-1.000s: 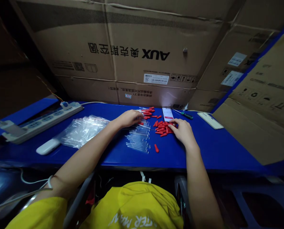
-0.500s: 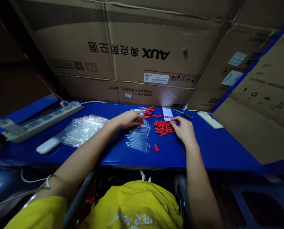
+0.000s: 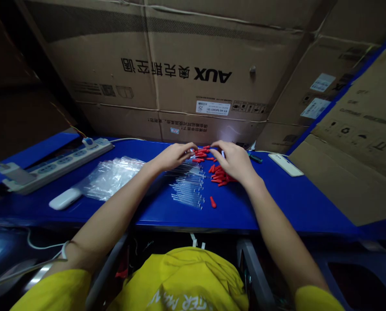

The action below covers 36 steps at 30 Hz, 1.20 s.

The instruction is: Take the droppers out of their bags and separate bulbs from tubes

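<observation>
My left hand (image 3: 176,157) is at the back of the desk, its bent fingers somewhat apart at a small pile of droppers with red bulbs (image 3: 201,153). Whether its fingertips touch them I cannot tell. Across that pile my right hand (image 3: 234,162) faces it, thumb and forefinger spread with nothing visible between them. Beneath my left hand and toward me lie many thin clear glass tubes (image 3: 188,190) side by side. A heap of loose red rubber bulbs (image 3: 218,175) lies left of my right hand, which partly covers it. One single bulb (image 3: 213,202) sits nearer the front edge.
Clear plastic bags (image 3: 113,177) and a white rounded device (image 3: 65,198) lie at left, beside a power strip (image 3: 61,162). Behind my right hand are a green-handled screwdriver (image 3: 255,158) and a pale phone-like object (image 3: 286,164). Cardboard (image 3: 180,95) walls the back.
My right hand has moved up and left from the loose bulbs to the dropper pile. My left hand has risen slightly toward the back; the red bulb at its fingertips no longer shows there.
</observation>
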{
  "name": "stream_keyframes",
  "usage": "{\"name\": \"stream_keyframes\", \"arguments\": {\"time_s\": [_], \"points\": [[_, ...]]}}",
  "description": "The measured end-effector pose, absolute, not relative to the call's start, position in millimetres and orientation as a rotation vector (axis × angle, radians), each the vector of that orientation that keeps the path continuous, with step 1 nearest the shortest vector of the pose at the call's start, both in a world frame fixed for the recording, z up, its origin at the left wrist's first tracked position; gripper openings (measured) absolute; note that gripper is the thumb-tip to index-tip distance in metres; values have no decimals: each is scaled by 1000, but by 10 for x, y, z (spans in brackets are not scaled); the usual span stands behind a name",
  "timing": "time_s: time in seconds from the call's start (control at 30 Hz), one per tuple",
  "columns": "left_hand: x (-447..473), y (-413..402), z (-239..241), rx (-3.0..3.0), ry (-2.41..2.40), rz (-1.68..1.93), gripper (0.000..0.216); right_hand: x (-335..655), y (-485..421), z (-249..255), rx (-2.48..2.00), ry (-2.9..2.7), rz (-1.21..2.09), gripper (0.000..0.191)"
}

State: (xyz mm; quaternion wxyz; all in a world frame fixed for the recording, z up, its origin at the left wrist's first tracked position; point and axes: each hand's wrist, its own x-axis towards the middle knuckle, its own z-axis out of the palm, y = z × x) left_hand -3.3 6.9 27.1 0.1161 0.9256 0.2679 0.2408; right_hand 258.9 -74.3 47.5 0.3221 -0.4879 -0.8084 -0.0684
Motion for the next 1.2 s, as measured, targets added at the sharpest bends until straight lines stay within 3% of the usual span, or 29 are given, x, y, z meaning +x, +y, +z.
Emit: {"name": "stream_keyframes", "arguments": {"time_s": [0.17, 0.3, 0.57, 0.87, 1.2], "points": [[43, 82, 161, 2578, 836, 902, 35, 2269, -283, 330, -1079, -2403, -601, 46], [83, 151, -5, 2519, 884, 818, 42, 2250, -103, 2, -1032, -2453, -785, 43], [119, 121, -6, 2692, 1024, 595, 31, 2362, -130, 69, -1021, -2433, -802, 39], [162, 138, -67, 2769, 963, 682, 37, 2441, -182, 155, -1117, -2453, -670, 35], [284, 59, -102, 2699, 1088, 724, 33, 2371, -279, 167, -1182, -2401, -716, 43]]}}
